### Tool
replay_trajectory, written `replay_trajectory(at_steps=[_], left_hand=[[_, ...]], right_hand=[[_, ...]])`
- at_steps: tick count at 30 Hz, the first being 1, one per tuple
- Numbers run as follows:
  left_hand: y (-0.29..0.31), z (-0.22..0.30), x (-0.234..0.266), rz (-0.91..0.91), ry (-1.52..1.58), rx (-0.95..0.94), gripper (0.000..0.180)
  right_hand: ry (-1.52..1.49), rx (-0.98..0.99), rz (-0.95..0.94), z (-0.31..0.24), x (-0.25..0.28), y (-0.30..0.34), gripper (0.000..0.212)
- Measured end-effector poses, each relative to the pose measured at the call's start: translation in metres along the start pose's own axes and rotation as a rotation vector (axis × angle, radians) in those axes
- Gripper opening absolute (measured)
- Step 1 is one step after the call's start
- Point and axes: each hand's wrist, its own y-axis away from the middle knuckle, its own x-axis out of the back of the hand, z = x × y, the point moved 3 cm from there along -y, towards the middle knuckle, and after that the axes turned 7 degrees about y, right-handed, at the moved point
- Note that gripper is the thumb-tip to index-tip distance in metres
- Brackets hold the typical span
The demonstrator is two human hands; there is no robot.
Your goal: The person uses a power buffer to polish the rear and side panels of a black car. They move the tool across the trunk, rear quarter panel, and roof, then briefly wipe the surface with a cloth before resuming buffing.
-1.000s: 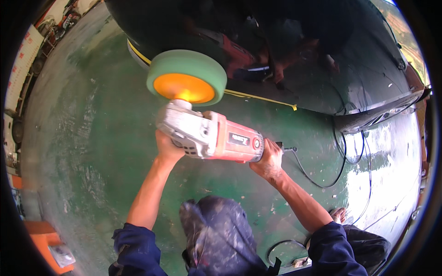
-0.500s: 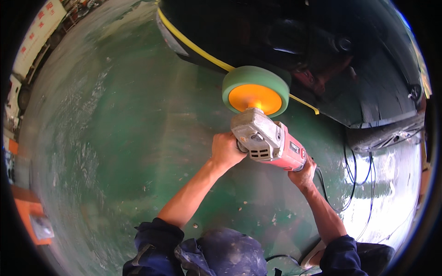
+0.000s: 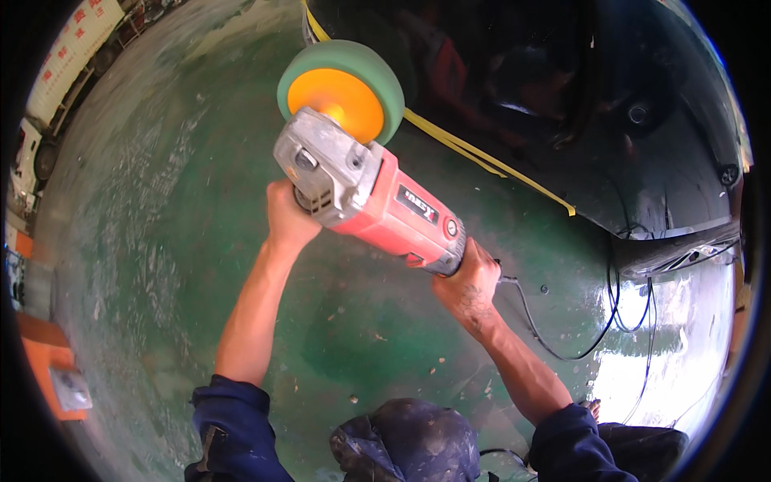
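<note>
A red and grey electric polisher [image 3: 393, 205] is held across the middle of the view, its head toward the upper left. My left hand [image 3: 287, 215] is closed at the side of the polisher's grey head; the grip inside it is mostly hidden. Around the rear end of the polisher wraps my right hand [image 3: 468, 281]. At the front sits a thick green foam pad [image 3: 371, 71] on an orange backing plate [image 3: 349, 100]. The pad overlaps the edge of a glossy black car panel [image 3: 554, 120]; whether they touch, I cannot tell. Yellow masking tape [image 3: 514, 173] runs along that edge.
The polisher's black cord [image 3: 530, 317] loops over the green floor [image 3: 185, 273] to the right. More cables hang by a dark part [image 3: 683, 249] below the panel. An orange object [image 3: 52, 369] stands at the left, with a white truck [image 3: 72, 52] farther back.
Both hands have swung the polisher left and farther up along the panel's taped edge. More of the polisher's red body shows, and the tape that the pad covered before is visible.
</note>
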Motion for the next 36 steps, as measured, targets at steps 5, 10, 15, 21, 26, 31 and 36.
replay_trajectory(at_steps=[5, 10, 15, 21, 26, 31, 36], left_hand=[[0.023, 0.010, -0.055, 0.022, 0.050, -0.169, 0.023], [0.035, 0.033, -0.083, -0.086, -0.020, -0.194, 0.024], [0.007, -0.008, -0.042, 0.066, 0.053, -0.111, 0.023], [-0.028, -0.016, 0.015, 0.121, 0.087, -0.077, 0.022], [0.006, -0.020, -0.027, 0.057, 0.117, 0.010, 0.023], [0.039, 0.025, -0.076, -0.019, -0.008, -0.219, 0.026], [0.053, 0.016, -0.089, -0.128, -0.034, -0.011, 0.025]], right_hand=[[0.009, 0.023, 0.075, 0.043, 0.033, 0.021, 0.030], [-0.021, -0.073, 0.025, 0.062, 0.052, 0.035, 0.051], [0.014, 0.068, 0.102, 0.029, 0.017, 0.004, 0.029], [0.079, 0.052, 0.023, -0.037, 0.013, -0.029, 0.026], [0.091, 0.031, -0.029, 0.004, 0.022, -0.001, 0.032], [0.086, -0.141, -0.039, 0.055, 0.048, 0.046, 0.045], [0.081, -0.157, -0.034, 0.072, 0.043, 0.064, 0.034]])
